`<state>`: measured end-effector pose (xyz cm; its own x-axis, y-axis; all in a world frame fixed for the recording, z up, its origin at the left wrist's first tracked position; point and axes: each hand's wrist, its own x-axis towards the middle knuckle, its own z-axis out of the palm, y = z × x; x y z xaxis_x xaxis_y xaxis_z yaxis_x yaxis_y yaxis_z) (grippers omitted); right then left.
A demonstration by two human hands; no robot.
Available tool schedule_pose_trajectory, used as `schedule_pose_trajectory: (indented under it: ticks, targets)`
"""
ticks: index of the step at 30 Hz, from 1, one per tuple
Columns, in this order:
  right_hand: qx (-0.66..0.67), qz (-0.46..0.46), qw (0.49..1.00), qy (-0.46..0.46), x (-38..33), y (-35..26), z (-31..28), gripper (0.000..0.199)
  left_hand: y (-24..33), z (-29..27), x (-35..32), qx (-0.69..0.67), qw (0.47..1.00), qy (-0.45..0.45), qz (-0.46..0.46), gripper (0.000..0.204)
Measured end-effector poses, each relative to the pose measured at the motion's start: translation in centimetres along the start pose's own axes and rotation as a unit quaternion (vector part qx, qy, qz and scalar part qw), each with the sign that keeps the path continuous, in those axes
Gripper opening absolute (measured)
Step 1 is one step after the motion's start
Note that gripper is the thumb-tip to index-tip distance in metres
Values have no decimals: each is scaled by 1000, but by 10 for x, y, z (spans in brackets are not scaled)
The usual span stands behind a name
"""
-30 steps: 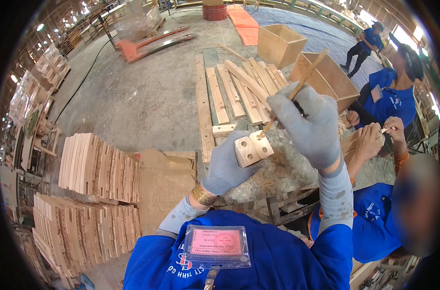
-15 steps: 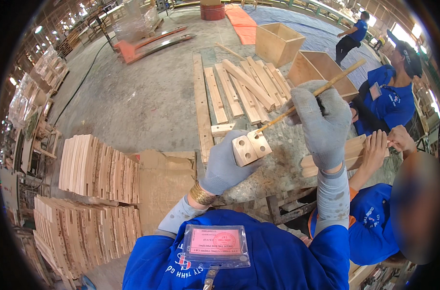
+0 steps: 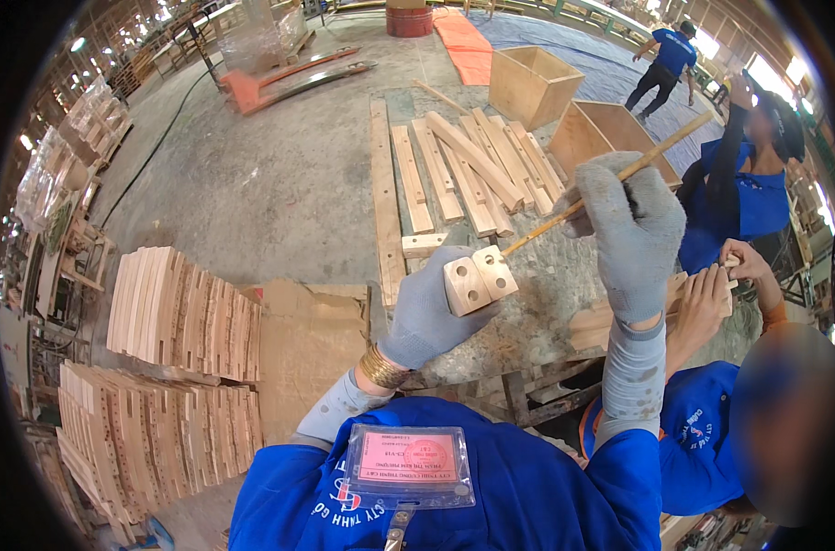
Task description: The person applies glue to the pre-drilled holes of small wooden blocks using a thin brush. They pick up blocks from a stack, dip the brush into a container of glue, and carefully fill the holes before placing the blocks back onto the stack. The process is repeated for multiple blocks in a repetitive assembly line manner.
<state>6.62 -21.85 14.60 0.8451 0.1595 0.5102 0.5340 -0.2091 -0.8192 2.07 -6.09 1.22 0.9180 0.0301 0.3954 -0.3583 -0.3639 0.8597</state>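
Note:
My left hand (image 3: 428,308), in a grey glove, is closed around two pale wooden pieces (image 3: 481,281) held side by side. Their end faces point up and show round drilled holes. In my right hand (image 3: 630,230), also gloved, is a thin wooden stick (image 3: 665,147), gripped partway along its length. The stick slants down to the left, and its narrow tip is at the upper edge of the right-hand piece, close to a hole. Whether the tip touches the wood I cannot tell.
Several wooden strips (image 3: 477,165) lie on the worktop beyond my hands, near two open plywood boxes (image 3: 532,84). Stacks of slotted wooden parts (image 3: 183,317) stand at left beside a cardboard sheet (image 3: 312,354). A co-worker's hands (image 3: 706,298) handle wood close on my right.
My right hand has shifted slightly right with the stick, whose tip has drawn back from the hole towards the piece's edge. My left hand stays nearly still. A seated co-worker has raised an arm.

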Motion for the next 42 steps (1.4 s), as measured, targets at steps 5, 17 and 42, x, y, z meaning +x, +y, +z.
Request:
schedule_pose_trajectory:
  ticks: [5, 17, 42]
  targets:
    - [27, 18, 999, 22, -5, 0, 0, 12, 0, 0, -2, -1, 1000, -6, -13, 58]
    - [-72, -32, 995, -65, -15, 14, 3, 15, -2, 0, -2, 4, 1000, -4, -16, 59]
    - [-33, -44, 997, -51, -4, 2, -9, 16, 2, 4, 1, 9, 1000, 6, 4, 57]
